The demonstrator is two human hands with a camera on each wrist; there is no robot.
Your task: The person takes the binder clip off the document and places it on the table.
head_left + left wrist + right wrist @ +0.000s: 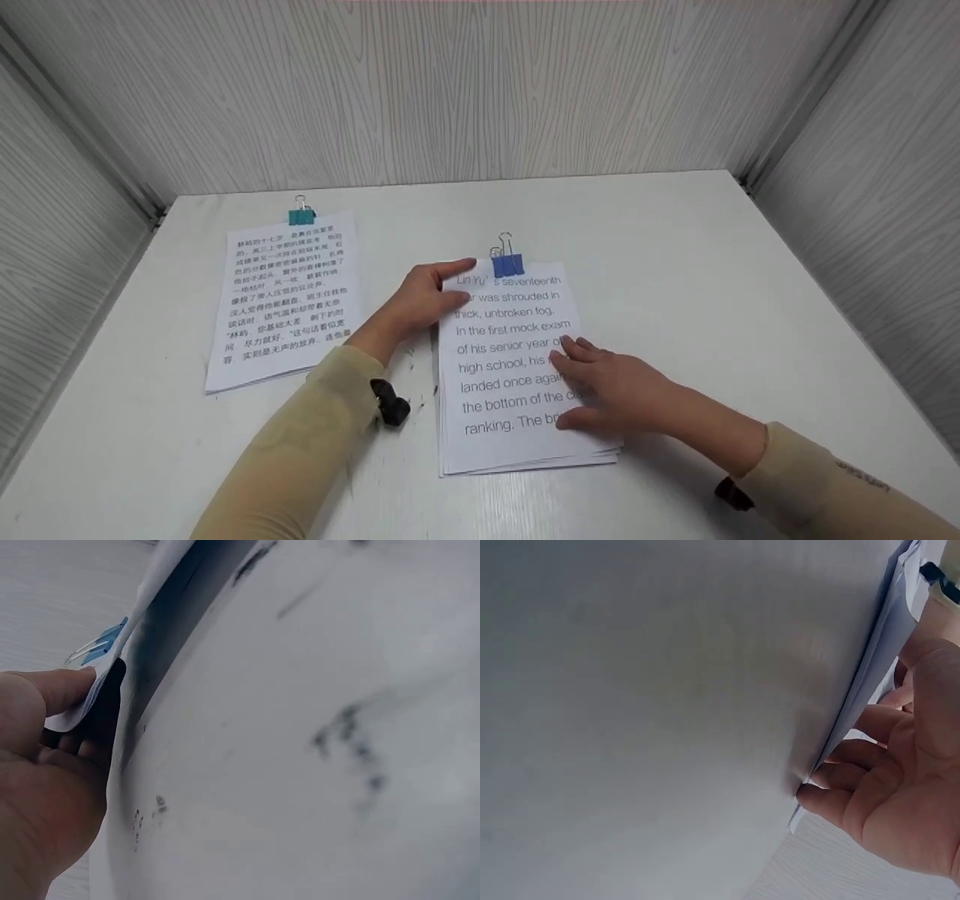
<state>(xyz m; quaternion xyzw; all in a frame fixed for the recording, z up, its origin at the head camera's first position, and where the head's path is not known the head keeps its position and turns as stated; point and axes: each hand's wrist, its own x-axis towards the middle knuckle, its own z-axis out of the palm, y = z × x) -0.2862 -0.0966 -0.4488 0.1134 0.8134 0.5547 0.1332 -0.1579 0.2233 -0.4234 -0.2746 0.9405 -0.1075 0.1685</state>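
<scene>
A stack of printed English sheets point(510, 442) lies on the table, a blue binder clip point(508, 265) on its top edge. My left hand point(420, 300) grips the stack's upper left edge. In the left wrist view, that hand's thumb point(67, 690) lies on top of the paper and its other fingers curl underneath, near the blue clip point(101, 645). My right hand point(626, 386) rests on the lower right side with fingers spread, covering some printed words. From the right wrist, its fingertips point(817, 799) touch the stack's edge point(874, 675).
Left of this stack lies another paper stack point(289, 300) with Chinese text, a teal binder clip point(301, 217) at its top. Both are on a white table point(675, 255) with dark marks beside the left forearm. Wood-grain panels point(465, 90) rise behind and at both sides.
</scene>
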